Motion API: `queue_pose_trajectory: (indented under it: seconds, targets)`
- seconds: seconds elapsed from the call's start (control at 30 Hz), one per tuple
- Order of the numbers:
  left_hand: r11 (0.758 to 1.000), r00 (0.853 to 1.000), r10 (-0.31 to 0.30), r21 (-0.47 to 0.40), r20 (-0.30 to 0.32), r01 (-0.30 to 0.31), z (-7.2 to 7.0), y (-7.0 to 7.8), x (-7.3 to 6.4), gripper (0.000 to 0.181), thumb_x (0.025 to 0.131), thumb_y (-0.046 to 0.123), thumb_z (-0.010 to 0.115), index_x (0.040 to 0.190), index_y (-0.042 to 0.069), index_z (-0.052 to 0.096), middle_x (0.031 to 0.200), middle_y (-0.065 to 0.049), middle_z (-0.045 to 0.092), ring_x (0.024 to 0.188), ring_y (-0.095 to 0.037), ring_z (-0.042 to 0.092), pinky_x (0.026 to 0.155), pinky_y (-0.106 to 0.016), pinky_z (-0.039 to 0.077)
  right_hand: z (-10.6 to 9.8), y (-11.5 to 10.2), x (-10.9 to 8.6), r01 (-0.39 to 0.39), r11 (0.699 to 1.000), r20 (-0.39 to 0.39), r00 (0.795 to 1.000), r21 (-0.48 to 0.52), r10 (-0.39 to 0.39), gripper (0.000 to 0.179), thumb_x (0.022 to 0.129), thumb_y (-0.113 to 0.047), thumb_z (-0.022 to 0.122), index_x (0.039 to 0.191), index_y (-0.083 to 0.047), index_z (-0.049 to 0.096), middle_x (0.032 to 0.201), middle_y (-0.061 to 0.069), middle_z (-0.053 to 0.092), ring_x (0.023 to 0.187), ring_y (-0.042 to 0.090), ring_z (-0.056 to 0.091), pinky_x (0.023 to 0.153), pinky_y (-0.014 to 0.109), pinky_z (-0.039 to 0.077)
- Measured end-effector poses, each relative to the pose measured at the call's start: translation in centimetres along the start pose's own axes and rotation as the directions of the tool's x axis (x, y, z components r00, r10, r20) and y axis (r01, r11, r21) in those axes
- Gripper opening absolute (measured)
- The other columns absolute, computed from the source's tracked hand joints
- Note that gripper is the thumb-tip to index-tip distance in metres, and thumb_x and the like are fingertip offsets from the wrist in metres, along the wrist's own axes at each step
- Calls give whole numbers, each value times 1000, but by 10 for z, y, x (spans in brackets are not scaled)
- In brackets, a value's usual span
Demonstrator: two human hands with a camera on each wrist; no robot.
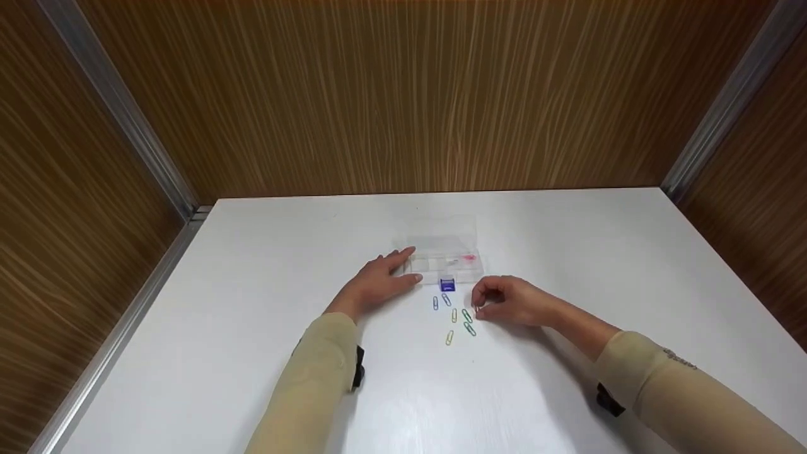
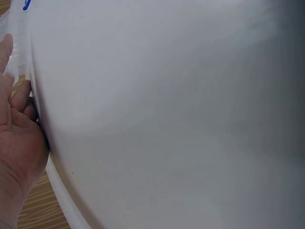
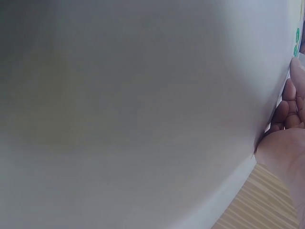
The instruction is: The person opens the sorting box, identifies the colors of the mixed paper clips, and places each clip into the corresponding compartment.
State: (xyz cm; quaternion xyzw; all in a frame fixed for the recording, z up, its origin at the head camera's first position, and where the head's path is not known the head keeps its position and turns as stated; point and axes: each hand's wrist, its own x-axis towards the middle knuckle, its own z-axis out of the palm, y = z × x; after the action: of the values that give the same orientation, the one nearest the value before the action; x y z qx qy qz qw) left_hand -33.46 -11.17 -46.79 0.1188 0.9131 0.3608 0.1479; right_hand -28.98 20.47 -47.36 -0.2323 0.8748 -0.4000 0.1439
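A clear plastic compartment box [image 1: 430, 279] lies on the table, its transparent lid [image 1: 444, 230] laid back behind it. Something pink [image 1: 469, 257] shows in its right part. My left hand [image 1: 381, 277] rests at the box's left end, thumb and fingers straight and spread. In front of the box lie blue paper clips [image 1: 435, 303], yellow paper clips [image 1: 449, 338] and green paper clips [image 1: 470, 328]. Just right of the green ones, my right hand [image 1: 514, 301] pinches a small paper clip between thumb and forefinger, mostly hidden by the fingertips.
A small dark blue piece [image 1: 447, 285] sits at the middle of the box's front edge. The white table [image 1: 252, 302] is enclosed by wood-grain panels [image 1: 403, 94] at the back and sides, with metal rails [image 1: 120, 104] at the corners.
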Motion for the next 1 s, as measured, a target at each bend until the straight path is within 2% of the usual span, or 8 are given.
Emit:
queue_pose_trajectory:
  seconds: [0.53,0.77,1.0]
  targets:
    - [1000,1000,-2,-9,0,2,0,1,1,73,98,64,63,164,47,37,174,4,27,163,-33,12,129,-56,12,0,3,-1,-28,998,-32,999,59,30,15,95,-13,82,104,-11,71,97,4,67,95,23,59,84,25,47]
    - [1000,1000,-5,-12,-3,5,0,2,0,72,98,63,64,163,47,38,174,3,27,163,-33,11,129,-56,13,-1,3,-1,5,995,-24,1000,95,-3,16,95,-11,82,107,-9,71,95,5,68,92,22,60,82,22,48]
    - [1000,1000,-4,-7,-11,4,0,1,-1,72,99,63,63,164,47,38,175,1,27,163,-34,11,129,-56,14,-1,3,0,3,997,-15,1000,83,-2,8,95,-11,81,102,-12,76,93,1,72,92,20,61,82,22,47]
